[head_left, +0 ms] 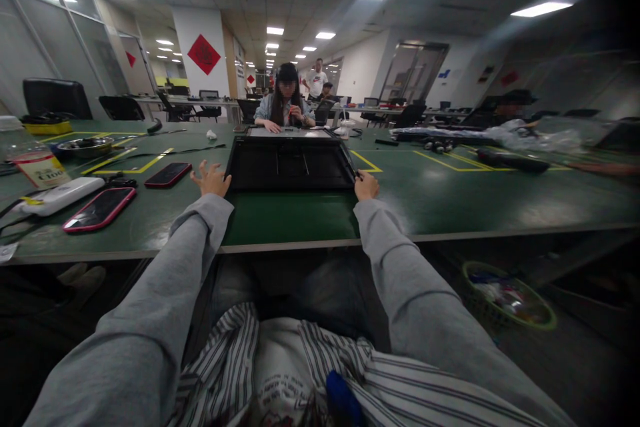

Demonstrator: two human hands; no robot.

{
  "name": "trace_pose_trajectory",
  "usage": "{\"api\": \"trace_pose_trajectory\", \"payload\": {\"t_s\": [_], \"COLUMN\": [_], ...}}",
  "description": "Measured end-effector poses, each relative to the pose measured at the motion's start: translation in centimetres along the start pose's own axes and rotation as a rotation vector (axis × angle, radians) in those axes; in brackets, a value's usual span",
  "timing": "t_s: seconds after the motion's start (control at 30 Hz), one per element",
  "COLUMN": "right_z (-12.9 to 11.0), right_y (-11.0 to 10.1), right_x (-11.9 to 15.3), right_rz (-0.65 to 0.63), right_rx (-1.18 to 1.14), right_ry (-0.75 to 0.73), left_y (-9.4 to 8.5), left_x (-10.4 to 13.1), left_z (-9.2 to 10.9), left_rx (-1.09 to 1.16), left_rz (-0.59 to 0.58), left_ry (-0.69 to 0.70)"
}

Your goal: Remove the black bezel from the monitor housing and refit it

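Observation:
A flat black rectangular panel with a raised rim, much like a monitor housing, lies on the green table in front of me. At its near left corner is my left hand, fingers spread and thumb close to the rim; whether it touches I cannot tell. My right hand is closed at the near right corner, with its fingers curled on the panel's edge. A small dark bit shows at those fingertips, too blurred to name. Left of my left hand lies a dark phone with a red edge.
A pink-edged phone, a white power strip, a bottle and a metal bowl stand at left. Across the table sits a person. Clear plastic wrap lies right. A basket stands below the table.

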State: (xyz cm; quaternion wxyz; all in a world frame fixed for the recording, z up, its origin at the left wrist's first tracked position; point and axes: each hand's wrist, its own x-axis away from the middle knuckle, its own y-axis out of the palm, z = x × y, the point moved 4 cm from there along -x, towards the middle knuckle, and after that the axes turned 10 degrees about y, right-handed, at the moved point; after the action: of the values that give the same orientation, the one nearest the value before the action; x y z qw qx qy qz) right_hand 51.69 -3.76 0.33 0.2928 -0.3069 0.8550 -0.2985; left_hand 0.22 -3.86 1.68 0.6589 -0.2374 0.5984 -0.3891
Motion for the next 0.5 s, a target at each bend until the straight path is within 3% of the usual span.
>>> {"api": "trace_pose_trajectory", "payload": {"t_s": [0.5], "right_z": [0.6], "right_y": [0.4], "right_x": [-0.1], "right_rz": [-0.082], "right_rx": [-0.065], "right_ry": [0.051], "left_y": [1.1], "left_x": [-0.2], "left_z": [-0.8], "left_rx": [0.082], "left_rz": [-0.105], "left_ry": [-0.107]}}
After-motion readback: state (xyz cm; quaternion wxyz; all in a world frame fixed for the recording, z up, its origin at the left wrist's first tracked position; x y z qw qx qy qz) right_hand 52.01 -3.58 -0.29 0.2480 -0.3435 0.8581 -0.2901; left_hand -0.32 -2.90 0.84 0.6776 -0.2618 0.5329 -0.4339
